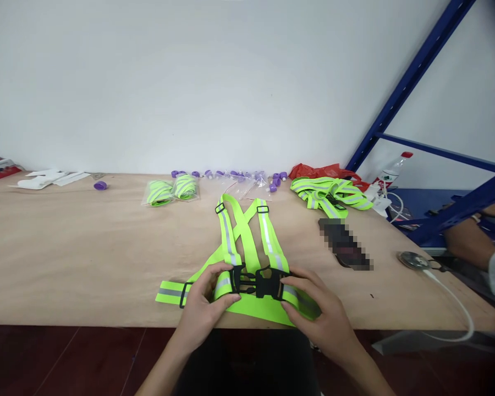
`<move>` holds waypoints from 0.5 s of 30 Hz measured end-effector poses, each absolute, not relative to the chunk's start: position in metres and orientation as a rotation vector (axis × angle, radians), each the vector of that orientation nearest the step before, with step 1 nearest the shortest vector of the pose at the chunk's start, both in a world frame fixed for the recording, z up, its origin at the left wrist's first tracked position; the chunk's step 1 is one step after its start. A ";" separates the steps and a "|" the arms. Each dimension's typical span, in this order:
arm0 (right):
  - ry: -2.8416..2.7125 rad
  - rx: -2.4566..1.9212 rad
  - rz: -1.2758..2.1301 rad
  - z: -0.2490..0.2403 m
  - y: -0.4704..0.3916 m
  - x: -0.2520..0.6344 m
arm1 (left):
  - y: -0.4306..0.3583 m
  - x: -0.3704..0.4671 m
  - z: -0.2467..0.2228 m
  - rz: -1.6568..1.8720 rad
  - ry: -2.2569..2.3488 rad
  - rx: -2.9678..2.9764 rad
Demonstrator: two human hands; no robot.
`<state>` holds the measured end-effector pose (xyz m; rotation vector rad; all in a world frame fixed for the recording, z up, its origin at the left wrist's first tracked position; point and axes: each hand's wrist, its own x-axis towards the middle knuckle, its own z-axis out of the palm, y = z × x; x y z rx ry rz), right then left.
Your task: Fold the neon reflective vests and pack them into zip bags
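A neon-yellow reflective vest (247, 250) made of straps with silver stripes lies on the table in front of me. My left hand (204, 305) grips the pronged half of its black buckle (237, 279) between thumb and fingers. On the other side, my right hand (319, 305) pinches the socket half of the buckle (268, 283). The prongs point at the socket, and their tips reach its mouth; part of the prongs still shows between the halves. Black strap adjusters (263, 209) sit on the shoulder straps, and a loose strap end (169, 292) sticks out left.
Bagged rolled vests (185, 188) and several purple caps (239, 175) lie near the wall. More vest straps (330, 192) rest right, by a red bag (317, 170) and a pixelated dark object (346, 245). A cabled round device (413, 260) sits near a blue frame (408, 71); another person's arm (470, 242) is beyond.
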<state>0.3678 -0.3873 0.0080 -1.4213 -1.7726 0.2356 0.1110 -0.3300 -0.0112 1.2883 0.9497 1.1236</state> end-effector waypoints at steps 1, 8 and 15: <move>-1.774 -1.421 0.238 0.006 -0.388 0.367 | -0.330 0.111 -0.013 1.115 0.963 1.290; -1.784 -1.430 0.261 -0.001 -0.384 0.357 | -0.335 0.115 -0.018 0.978 1.053 1.461; -1.677 -1.454 0.318 0.002 -0.384 0.366 | -0.331 0.115 -0.022 1.054 1.046 1.334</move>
